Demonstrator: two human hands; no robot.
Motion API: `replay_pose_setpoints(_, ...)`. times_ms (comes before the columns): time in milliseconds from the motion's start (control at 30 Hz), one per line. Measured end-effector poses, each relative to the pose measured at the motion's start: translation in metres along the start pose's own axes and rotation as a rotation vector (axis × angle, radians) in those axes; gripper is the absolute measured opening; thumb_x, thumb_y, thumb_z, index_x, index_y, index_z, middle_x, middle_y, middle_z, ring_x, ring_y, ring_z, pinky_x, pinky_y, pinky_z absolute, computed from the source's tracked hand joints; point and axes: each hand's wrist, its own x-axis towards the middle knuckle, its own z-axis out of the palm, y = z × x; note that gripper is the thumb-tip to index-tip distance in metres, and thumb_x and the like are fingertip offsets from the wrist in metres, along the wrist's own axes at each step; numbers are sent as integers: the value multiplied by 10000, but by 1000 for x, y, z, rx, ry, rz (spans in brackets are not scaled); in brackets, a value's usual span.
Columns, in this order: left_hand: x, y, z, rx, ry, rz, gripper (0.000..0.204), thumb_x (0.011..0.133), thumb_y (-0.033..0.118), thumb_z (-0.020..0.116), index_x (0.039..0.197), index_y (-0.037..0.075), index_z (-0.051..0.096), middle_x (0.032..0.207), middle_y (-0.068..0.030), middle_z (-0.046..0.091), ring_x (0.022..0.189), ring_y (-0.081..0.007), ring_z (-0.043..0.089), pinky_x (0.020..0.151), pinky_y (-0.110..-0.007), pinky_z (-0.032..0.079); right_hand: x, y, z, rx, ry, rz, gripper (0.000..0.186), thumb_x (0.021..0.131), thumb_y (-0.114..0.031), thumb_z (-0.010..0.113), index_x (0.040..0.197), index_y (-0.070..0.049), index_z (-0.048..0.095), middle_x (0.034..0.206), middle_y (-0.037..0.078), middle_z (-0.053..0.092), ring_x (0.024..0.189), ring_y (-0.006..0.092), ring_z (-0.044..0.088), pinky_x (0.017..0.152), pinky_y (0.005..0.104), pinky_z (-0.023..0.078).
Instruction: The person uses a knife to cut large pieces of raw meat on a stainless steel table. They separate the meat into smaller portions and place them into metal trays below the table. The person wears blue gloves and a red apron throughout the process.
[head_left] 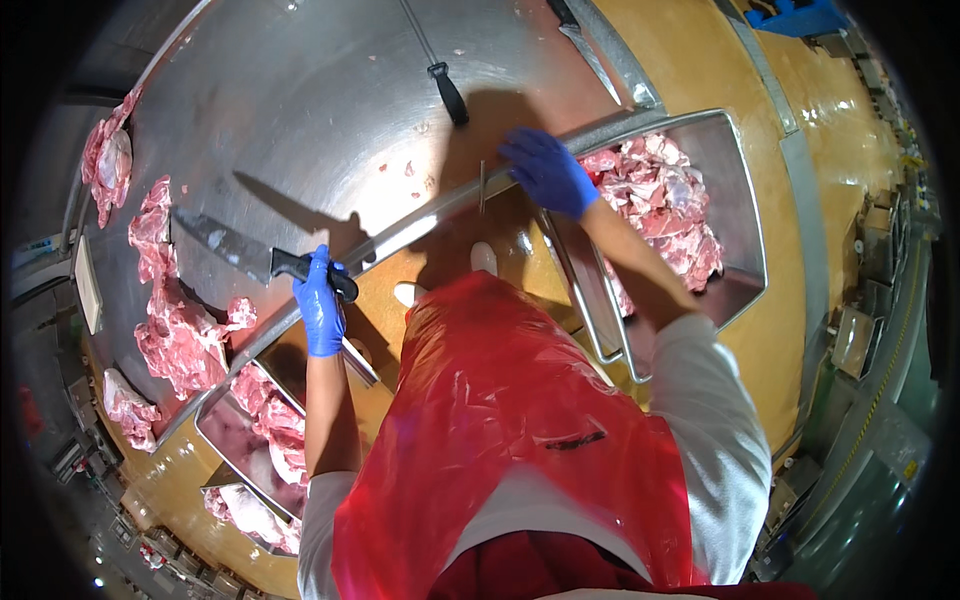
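My left hand [322,308], in a blue glove, is closed around the black handle of a large butcher's knife [222,243]. Its wide blade points left over the steel table [330,120], near the cut meat. My right hand [550,172], also blue-gloved, reaches over the table's near edge with fingers stretched out and nothing visible in them. Beneath that forearm stands a metal bin [748,235] with pink meat pieces [665,205]. Large raw meat cuts [180,335] lie along the table's left side.
A sharpening steel [448,93] with a black handle lies at the table's far middle. Another knife [590,55] rests at the far right edge. Further meat cuts [108,165] lie far left. Lower left, a metal tub [232,430] holds meat. Wet tan floor [770,370] surrounds the table.
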Motion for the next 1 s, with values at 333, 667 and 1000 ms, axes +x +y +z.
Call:
replay_pose_setpoints(333, -15, -6, -27, 25, 88, 36, 182, 929, 213, 711, 904, 54, 625, 720, -35, 614, 617, -120, 577, 564, -258, 441, -232, 84, -10, -279, -784, 1239, 425, 891, -288, 575, 1230, -38, 636, 1141, 252, 644, 1112, 414, 598, 1012, 461, 460)
replay_pose_setpoints(667, -10, 7, 52, 1, -366, 353, 209, 929, 188, 617, 978, -12, 654, 792, -53, 658, 693, -142, 612, 639, -315, 512, 122, -193, 37, 1126, 5, 447, 301, 1017, -227, 557, 1199, 12, 569, 1015, 80, 676, 957, 158, 629, 857, 280, 492)
replay_pose_setpoints(1000, 129, 140, -385, 757, 538, 459, 555, 858, 338, 727, 1317, 55, 594, 1147, -175, 669, 987, -329, 672, 853, -408, 551, 178, -263, 115, 1043, -241, 738, 161, 1011, -229, 546, 963, -85, 493, 671, 48, 568, 570, 158, 594, 570, 287, 502)
